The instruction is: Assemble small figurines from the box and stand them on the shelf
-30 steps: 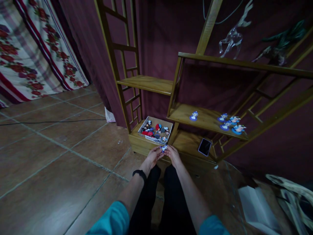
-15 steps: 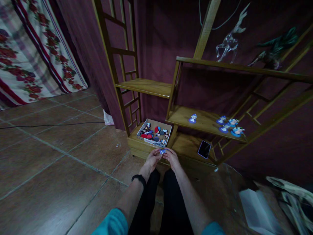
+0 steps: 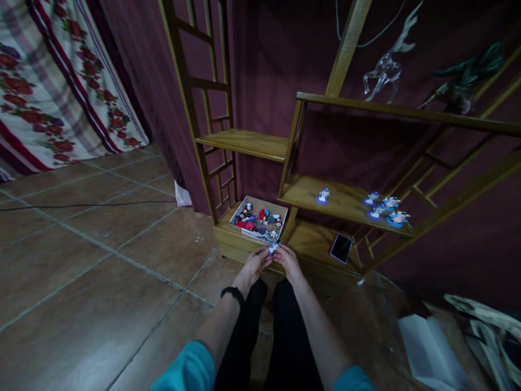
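Note:
Between the fingertips of both my hands is a small purple and white figurine (image 3: 272, 249), tilted, just in front of the box. My left hand (image 3: 255, 263) grips it from the left, and my right hand (image 3: 288, 260) from the right. Beyond it, a shallow cardboard box (image 3: 280, 210) holds several small figures in red, black and white. On the shelf to the right, a purple and white figurine (image 3: 323, 196) stands alone. Farther right, two more purple ones (image 3: 370, 199) stand in a cluster with two blue-based figurines (image 3: 398, 219).
A wooden display shelf (image 3: 244, 144) frames the area. A phone or tablet (image 3: 341, 248) lies on its low right board. A clear deer statue (image 3: 385, 73) and a dark green statue (image 3: 464, 76) stand on the upper shelf. White bags (image 3: 433, 353) lie at lower right.
The figurine in my hands has been turned, so more of its white part shows. The whole view has shifted slightly; both hands still grip it.

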Available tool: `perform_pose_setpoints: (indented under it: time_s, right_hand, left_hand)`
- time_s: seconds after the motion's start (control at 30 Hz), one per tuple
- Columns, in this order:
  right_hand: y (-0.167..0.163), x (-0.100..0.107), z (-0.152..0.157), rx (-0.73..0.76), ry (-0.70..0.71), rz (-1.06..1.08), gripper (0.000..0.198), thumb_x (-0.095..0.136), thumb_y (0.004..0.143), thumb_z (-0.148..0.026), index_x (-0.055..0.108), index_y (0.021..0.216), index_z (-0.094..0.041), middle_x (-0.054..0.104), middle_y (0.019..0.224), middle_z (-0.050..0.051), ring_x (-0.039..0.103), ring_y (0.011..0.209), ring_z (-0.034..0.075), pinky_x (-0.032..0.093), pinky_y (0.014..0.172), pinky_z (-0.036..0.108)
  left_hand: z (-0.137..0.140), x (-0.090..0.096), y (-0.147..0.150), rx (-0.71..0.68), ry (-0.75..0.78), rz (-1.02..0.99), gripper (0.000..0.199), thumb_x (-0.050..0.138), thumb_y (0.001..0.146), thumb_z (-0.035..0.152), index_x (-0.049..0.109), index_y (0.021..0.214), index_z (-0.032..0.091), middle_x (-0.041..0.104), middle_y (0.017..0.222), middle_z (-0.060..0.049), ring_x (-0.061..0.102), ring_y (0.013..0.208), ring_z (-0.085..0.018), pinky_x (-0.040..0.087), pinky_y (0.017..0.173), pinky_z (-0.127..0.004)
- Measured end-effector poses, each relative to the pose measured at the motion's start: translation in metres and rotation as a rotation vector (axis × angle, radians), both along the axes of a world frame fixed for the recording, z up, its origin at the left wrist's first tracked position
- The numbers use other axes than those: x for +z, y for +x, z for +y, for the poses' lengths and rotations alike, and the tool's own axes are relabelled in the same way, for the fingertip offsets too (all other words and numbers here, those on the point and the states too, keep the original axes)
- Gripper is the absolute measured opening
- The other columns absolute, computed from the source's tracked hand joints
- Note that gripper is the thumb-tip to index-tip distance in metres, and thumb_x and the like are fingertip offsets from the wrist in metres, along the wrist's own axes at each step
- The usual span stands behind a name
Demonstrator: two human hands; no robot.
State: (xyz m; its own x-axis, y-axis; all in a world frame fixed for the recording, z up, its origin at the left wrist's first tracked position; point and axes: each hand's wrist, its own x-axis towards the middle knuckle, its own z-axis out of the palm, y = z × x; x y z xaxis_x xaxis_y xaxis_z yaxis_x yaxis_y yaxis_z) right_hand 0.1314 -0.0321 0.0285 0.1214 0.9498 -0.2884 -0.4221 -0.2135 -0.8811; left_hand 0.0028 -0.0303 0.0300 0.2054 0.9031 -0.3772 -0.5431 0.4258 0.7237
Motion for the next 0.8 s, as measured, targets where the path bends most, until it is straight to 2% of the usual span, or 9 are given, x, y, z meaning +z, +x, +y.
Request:
perform_pose_setpoints:
  time_s: [0.2, 0.37, 0.53, 0.8]
  right_hand:
    - [0.001, -0.001, -0.001, 0.002, 0.031, -0.018, 0.038, 0.071, 0.059, -0.036, 0.063, 0.091, -0.017, 0.068, 0.067, 0.001, 0.059, 0.055, 0.010, 0.045, 0.053, 0.019]
    - [0.001, 0.001, -0.003, -0.012, 0.043, -0.021, 0.036, 0.071, 0.060, -0.037, 0.064, 0.089, -0.017, 0.067, 0.066, 0.000, 0.057, 0.052, 0.009, 0.045, 0.051, 0.019]
    - [0.002, 0.002, -0.003, -0.028, 0.025, -0.029, 0.036, 0.072, 0.059, -0.036, 0.064, 0.089, -0.018, 0.067, 0.064, 0.000, 0.059, 0.054, 0.010, 0.046, 0.053, 0.021]
    - [0.001, 0.009, -0.006, -0.002, 0.036, -0.036, 0.031, 0.069, 0.061, -0.039, 0.065, 0.084, -0.018, 0.069, 0.075, 0.003, 0.062, 0.062, 0.013, 0.048, 0.056, 0.022]
  left_hand:
    - [0.001, 0.000, 0.001, -0.049, -0.001, 0.016, 0.022, 0.064, 0.075, 0.031, 0.061, 0.084, 0.011, 0.067, 0.081, -0.012, 0.065, 0.070, -0.015, 0.051, 0.070, -0.027]
    - [0.003, -0.003, 0.001, -0.062, 0.006, 0.027, 0.026, 0.064, 0.074, 0.034, 0.061, 0.083, 0.011, 0.067, 0.077, -0.011, 0.064, 0.069, -0.015, 0.051, 0.068, -0.027]
    - [0.003, -0.005, 0.000, -0.068, 0.032, 0.015, 0.024, 0.069, 0.071, 0.030, 0.062, 0.085, 0.012, 0.067, 0.084, -0.011, 0.064, 0.072, -0.014, 0.050, 0.069, -0.025]
    - [0.003, -0.005, 0.000, -0.043, 0.066, 0.023, 0.030, 0.073, 0.065, 0.018, 0.062, 0.093, 0.015, 0.067, 0.084, -0.007, 0.063, 0.072, -0.012, 0.049, 0.070, -0.024]
